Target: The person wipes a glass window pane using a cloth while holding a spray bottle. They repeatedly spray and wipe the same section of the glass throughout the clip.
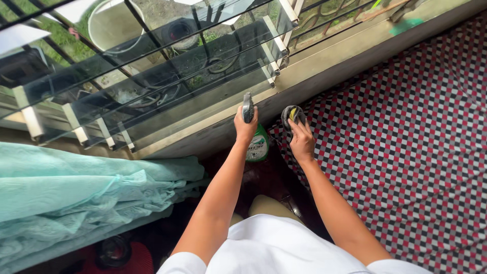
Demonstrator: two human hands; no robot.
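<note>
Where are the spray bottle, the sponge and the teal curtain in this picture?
spray bottle point(258, 143), head view, on its green body below the left hand point(245, 124).
sponge point(292, 113), head view, on its yellow part at the right hand point(302, 139) fingertips.
teal curtain point(76, 187), head view, on its folded middle.

The bed point(421, 127) carried a checked cover point(406, 167) in red, black and white, which lay flat across it. The bed stood directly against the concrete window sill point(324, 66). Left of the bed, a narrow strip of dark floor point(264, 177) showed. Beyond that strip, a pale green cloth point(76, 187) lay bunched below the sill.
</note>
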